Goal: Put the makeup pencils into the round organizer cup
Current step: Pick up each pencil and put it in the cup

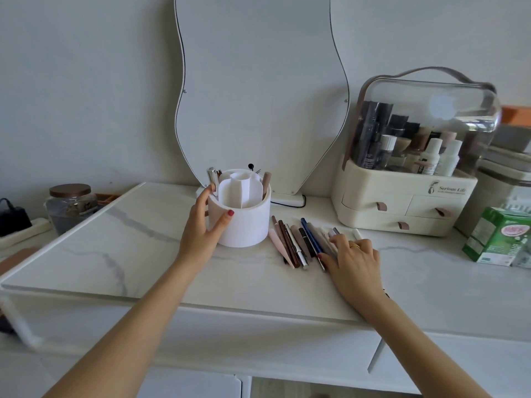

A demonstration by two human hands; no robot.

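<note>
A white round organizer cup with inner dividers stands on the marble-look tabletop. It holds a silver tube, a beige stick and a few thin tools. My left hand wraps around the cup's left side, thumb on its front wall. To the cup's right, several makeup pencils lie side by side in pink, brown, black, blue and white. My right hand rests flat on the right end of that row, fingers spread over the pale pencils, covering parts of them.
A wavy mirror leans on the wall behind the cup. A cream cosmetics case with a clear dome and drawers stands at the right, a green carton beside it. A glass jar sits at the far left.
</note>
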